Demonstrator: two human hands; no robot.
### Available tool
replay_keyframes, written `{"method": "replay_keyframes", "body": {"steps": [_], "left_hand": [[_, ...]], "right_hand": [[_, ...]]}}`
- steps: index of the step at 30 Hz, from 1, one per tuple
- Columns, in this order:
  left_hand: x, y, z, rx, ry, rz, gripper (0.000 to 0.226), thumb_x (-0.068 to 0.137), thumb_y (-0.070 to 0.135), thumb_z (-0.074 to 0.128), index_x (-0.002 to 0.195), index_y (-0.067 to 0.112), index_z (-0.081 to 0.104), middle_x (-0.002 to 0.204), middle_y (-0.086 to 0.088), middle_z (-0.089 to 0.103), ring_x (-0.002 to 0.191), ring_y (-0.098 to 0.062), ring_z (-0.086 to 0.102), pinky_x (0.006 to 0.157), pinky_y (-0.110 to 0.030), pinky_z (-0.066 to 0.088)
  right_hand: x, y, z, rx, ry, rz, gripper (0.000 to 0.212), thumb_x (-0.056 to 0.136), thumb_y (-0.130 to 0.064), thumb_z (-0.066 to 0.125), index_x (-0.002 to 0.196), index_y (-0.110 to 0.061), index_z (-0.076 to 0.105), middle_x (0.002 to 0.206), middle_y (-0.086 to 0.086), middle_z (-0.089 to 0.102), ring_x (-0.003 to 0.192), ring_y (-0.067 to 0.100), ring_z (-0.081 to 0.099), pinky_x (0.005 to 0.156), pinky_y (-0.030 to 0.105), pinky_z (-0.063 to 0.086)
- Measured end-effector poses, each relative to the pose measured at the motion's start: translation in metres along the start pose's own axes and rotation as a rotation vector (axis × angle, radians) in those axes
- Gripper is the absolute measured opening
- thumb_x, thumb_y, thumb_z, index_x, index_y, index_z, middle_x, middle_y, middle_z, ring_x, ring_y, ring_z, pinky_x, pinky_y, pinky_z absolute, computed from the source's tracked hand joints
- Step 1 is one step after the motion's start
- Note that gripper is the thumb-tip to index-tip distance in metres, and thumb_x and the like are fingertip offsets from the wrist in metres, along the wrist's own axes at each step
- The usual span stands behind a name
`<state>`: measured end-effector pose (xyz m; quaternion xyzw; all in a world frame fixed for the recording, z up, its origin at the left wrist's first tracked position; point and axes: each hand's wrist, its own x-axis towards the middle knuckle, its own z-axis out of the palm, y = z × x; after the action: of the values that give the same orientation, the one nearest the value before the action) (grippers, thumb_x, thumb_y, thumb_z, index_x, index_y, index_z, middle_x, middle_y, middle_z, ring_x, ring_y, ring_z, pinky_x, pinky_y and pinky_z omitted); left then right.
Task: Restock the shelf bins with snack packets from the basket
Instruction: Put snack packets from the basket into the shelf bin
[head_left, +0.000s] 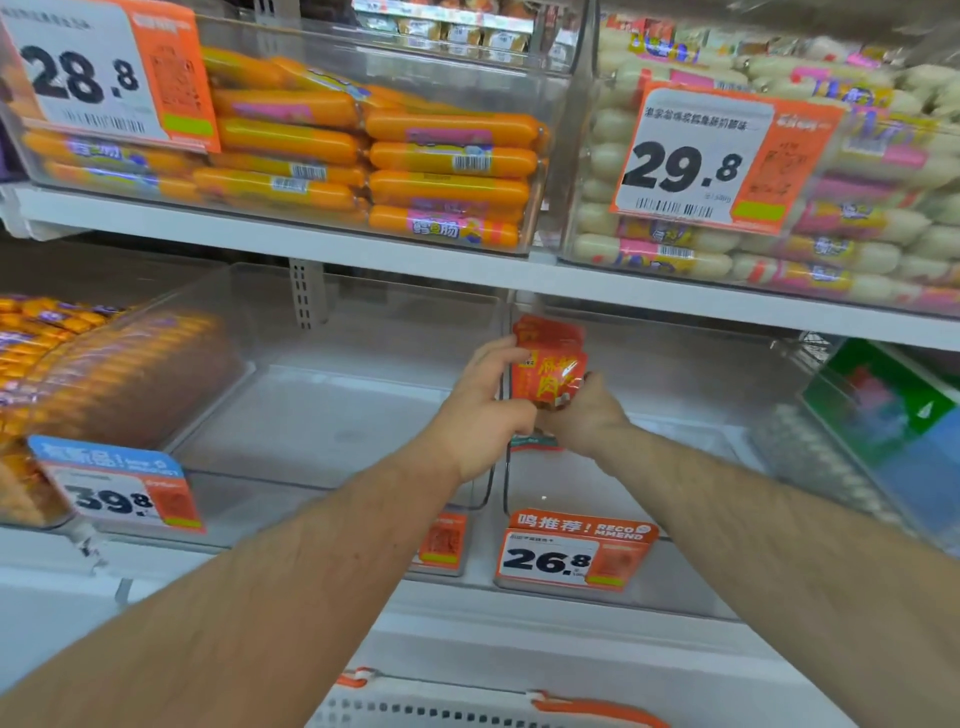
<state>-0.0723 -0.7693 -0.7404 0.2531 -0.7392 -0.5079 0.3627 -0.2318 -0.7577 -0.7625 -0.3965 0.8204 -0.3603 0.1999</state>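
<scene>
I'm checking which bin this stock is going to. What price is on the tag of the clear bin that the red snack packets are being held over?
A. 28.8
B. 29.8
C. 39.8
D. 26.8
D: both hands, left hand and right hand, hold the red snack packets over the clear bin whose front price tag reads 26.8.

Two shelves stand one above the other. On the upper shelf (291, 244) a bin of sausages (363, 150) sits left of another sausage bin (779, 208). On the lower shelf, two clear bins sit side by side; both hands hold a snack packet (548, 364) over the right bin (649, 467). The basket (467, 706) lies below, nearest.
</scene>
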Motion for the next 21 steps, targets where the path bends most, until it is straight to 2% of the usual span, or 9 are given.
{"method": "replay_keyframes", "body": {"steps": [2,5,8,12,15,16,18,19,21], "left_hand": [[-0.001,0.001,0.000,-0.004,0.003,-0.005,0.072,0.053,0.016,0.050,0.125,0.020,0.048,0.138,0.012,0.031,0.126,-0.002,0.031,0.094,-0.003,0.029],[-0.003,0.003,-0.001,-0.005,0.004,-0.018,0.072,0.053,0.016,0.051,0.125,0.020,0.048,0.138,0.011,0.031,0.127,-0.005,0.031,0.108,-0.021,0.029],[-0.004,0.004,-0.002,-0.004,-0.008,-0.026,0.072,0.054,0.017,0.052,0.126,0.021,0.047,0.138,0.012,0.032,0.128,-0.006,0.031,0.111,-0.028,0.031],[-0.003,0.005,-0.003,0.029,-0.016,-0.039,0.079,0.057,0.017,0.052,0.136,0.014,0.045,0.141,0.010,0.030,0.128,-0.004,0.030,0.105,-0.020,0.030],[-0.006,0.011,-0.004,0.079,-0.039,-0.035,0.068,0.079,0.006,0.061,0.143,0.012,0.041,0.151,0.005,0.027,0.127,0.000,0.025,0.095,-0.004,0.025],[-0.007,0.015,-0.006,0.121,-0.032,-0.026,0.065,0.084,0.001,0.060,0.146,0.012,0.039,0.154,0.005,0.026,0.127,0.001,0.025,0.093,0.000,0.022],[-0.013,0.021,-0.008,0.249,0.033,-0.001,0.061,0.090,0.009,0.058,0.147,0.017,0.040,0.155,0.005,0.031,0.134,-0.003,0.030,0.100,-0.007,0.021],[-0.020,0.025,-0.009,0.336,0.090,0.036,0.057,0.090,0.017,0.058,0.145,0.019,0.043,0.152,0.004,0.038,0.135,-0.008,0.036,0.103,-0.013,0.025],[-0.040,0.034,-0.007,0.496,0.210,0.162,0.051,0.084,0.030,0.052,0.133,0.019,0.055,0.134,0.002,0.055,0.121,-0.015,0.051,0.100,-0.025,0.039]], "right_hand": [[0.001,0.001,0.000,-0.065,-0.037,-0.015,0.055,0.071,-0.045,0.080,0.116,-0.020,0.058,0.094,0.000,0.068,0.083,0.017,0.064,0.069,0.030,0.051],[0.001,0.003,-0.001,-0.140,-0.114,-0.013,0.034,0.084,-0.044,0.071,0.109,-0.022,0.066,0.088,0.000,0.067,0.075,0.015,0.062,0.061,0.027,0.047],[0.002,0.004,-0.006,-0.069,-0.133,0.058,0.035,0.085,-0.042,0.073,0.107,-0.016,0.066,0.093,0.005,0.068,0.086,0.021,0.065,0.080,0.036,0.057],[-0.007,0.001,-0.020,-0.040,-0.117,0.149,0.030,0.085,-0.037,0.074,0.087,-0.015,0.054,0.093,0.007,0.062,0.095,0.025,0.066,0.090,0.041,0.057],[-0.023,-0.008,-0.035,-0.004,-0.106,0.169,0.037,0.086,-0.039,0.073,0.077,-0.018,0.043,0.082,0.000,0.053,0.094,0.025,0.066,0.088,0.039,0.057],[-0.031,-0.012,-0.040,-0.004,-0.079,0.158,0.037,0.085,-0.041,0.073,0.077,-0.017,0.046,0.081,0.001,0.055,0.091,0.025,0.067,0.085,0.039,0.057],[-0.049,-0.022,-0.051,-0.085,0.061,0.086,0.030,0.083,-0.040,0.071,0.081,-0.012,0.060,0.084,0.006,0.066,0.087,0.027,0.068,0.075,0.036,0.057],[-0.060,-0.028,-0.055,-0.160,0.164,0.016,0.024,0.083,-0.037,0.067,0.085,-0.013,0.066,0.087,0.007,0.069,0.088,0.028,0.067,0.071,0.032,0.053],[-0.093,-0.037,-0.058,-0.253,0.366,-0.195,0.015,0.085,-0.030,0.058,0.087,-0.019,0.067,0.089,0.001,0.070,0.088,0.026,0.063,0.068,0.028,0.045]]}}
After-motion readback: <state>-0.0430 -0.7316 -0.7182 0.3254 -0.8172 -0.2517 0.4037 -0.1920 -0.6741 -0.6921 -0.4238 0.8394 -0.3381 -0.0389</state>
